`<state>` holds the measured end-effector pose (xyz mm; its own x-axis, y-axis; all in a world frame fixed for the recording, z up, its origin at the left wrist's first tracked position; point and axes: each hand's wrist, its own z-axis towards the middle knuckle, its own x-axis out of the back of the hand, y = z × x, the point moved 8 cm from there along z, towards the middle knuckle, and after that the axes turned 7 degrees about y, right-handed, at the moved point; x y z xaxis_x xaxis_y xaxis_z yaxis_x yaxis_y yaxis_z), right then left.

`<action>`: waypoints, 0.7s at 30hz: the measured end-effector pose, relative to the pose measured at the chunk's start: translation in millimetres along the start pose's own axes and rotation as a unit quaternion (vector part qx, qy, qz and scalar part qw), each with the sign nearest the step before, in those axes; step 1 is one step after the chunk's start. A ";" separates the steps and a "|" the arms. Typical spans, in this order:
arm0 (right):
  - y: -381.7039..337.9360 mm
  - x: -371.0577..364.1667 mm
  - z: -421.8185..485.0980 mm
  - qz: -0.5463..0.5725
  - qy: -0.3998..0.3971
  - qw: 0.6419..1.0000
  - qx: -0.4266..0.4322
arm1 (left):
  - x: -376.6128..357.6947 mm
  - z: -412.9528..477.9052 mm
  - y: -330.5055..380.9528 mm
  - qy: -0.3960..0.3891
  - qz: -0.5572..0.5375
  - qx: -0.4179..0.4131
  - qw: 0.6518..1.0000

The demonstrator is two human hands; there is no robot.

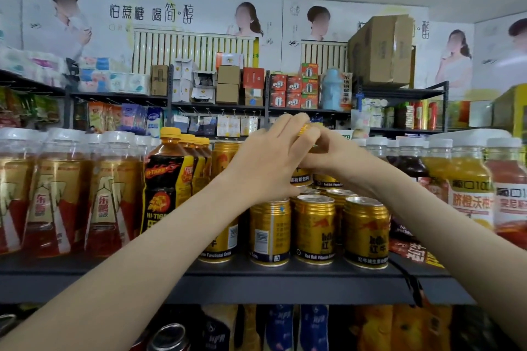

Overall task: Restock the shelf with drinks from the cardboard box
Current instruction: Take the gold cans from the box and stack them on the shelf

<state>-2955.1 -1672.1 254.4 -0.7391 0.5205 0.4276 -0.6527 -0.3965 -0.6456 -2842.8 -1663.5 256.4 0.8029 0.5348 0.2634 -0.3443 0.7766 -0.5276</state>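
Both my hands reach over the dark shelf (pixel 256 279) and wrap one gold drink can (pixel 303 177) held above the cans standing there. My left hand (pixel 268 157) covers its left side and top. My right hand (pixel 336 157) grips it from the right, so only the can's gold rim and lower label show. Beneath it, several gold cans (pixel 313 228) stand upright in rows on the shelf. The cardboard box of drinks is out of view.
Left of the cans stand yellow-capped black-and-yellow bottles (pixel 168 185) and white-capped amber bottles (pixel 57 194). Orange and red juice bottles (pixel 470 188) stand at the right. More drinks fill the shelf below (pixel 285 328). Behind is another rack with boxes (pixel 379 51).
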 end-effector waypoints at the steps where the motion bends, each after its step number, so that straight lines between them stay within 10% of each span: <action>1: 3.4 -0.4 3.2 -0.033 0.005 0.999 0.001 | -2.5 3.4 2.3 0.001 0.003 -0.003 1.000; 10: 1.0 0.8 12.3 -0.055 0.044 0.997 0.038 | -20.5 11.0 1.2 -0.059 0.024 0.056 0.996; 16: 41.6 20.1 13.8 0.035 0.092 0.987 -0.129 | -16.3 -17.0 -16.3 -0.090 0.030 0.091 0.991; 21: 55.9 21.0 17.0 -0.015 0.083 0.982 -0.167 | -27.2 -46.2 14.9 -0.132 -0.047 -0.051 0.989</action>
<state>-3010.0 -1696.2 238.2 -0.6653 0.6554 0.3576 -0.5617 -0.1238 -0.8180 -2847.3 -1681.9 204.0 0.6697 0.5397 0.5101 -0.2119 0.7972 -0.5653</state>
